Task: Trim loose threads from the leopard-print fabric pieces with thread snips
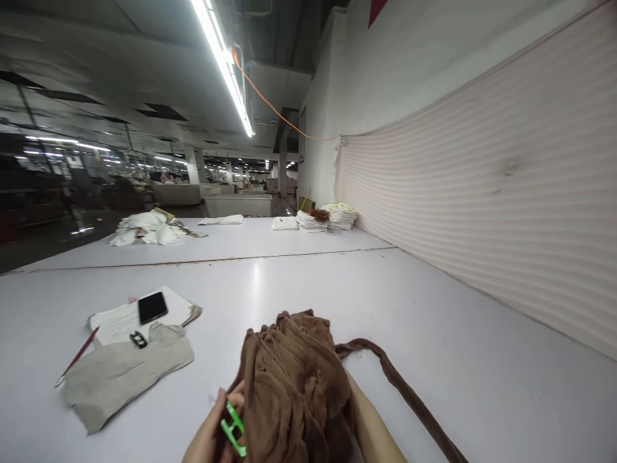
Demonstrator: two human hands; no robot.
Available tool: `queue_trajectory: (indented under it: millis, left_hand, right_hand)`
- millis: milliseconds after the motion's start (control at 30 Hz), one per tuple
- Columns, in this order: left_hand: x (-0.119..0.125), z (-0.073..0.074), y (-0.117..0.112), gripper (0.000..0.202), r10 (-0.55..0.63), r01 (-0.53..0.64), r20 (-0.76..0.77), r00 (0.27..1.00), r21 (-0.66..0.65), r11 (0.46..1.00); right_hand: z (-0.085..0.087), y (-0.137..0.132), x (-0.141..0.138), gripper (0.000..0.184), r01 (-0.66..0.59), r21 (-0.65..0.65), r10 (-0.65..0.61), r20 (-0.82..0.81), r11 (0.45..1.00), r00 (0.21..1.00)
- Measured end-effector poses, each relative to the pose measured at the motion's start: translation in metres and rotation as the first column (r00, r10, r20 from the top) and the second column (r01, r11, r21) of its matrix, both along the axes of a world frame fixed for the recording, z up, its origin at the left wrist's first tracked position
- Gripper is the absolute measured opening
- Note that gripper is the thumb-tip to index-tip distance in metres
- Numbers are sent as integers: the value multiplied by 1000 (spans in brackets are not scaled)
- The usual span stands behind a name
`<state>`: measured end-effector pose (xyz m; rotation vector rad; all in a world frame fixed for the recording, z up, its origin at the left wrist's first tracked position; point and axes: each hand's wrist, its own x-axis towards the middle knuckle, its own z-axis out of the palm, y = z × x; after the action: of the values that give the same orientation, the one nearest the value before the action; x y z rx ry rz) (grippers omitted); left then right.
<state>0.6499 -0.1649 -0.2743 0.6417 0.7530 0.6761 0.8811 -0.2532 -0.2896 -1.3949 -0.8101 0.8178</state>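
A bunched brown garment [301, 386] of soft fabric, gathered along its upper edge, is held up at the bottom centre. At its left side is my left hand [216, 427], closed with a small bright green tool [234, 429] in it; the tool looks like thread snips, but its blades do not show. The left fingertips touch the garment's edge. My right forearm [373, 421] comes in from the lower right and passes behind the garment, which hides the right hand and its fingers. A long brown fabric strip [405, 386] trails from the garment's right side across the white table.
The white table [463, 334] has a seam across it. Papers [118, 323], a black phone [153, 307], a pen [80, 352] and a grey fabric piece [130, 370] lie left. Farther back are a white cloth heap [149, 226] and stacked cloths [313, 222]. Striped sheeting [482, 186] borders the right.
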Motion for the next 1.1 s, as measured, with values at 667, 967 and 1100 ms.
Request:
queue_trajectory:
  millis: [667, 967, 1100]
  left_hand:
    - [-78, -35, 14, 39, 523, -501, 32, 852, -239, 831]
    - [-82, 19, -24, 39, 285, -228, -157, 945, 305, 925]
    - [-72, 27, -40, 44, 234, -116, -194, 953, 478, 870]
  right_hand:
    - [4, -29, -146, 57, -24, -415, 408, 879, 909, 248]
    - [87, -47, -112, 43, 69, -166, 131, 924, 984, 358]
    - [94, -27, -86, 49, -3, -200, 196, 955, 980, 224]
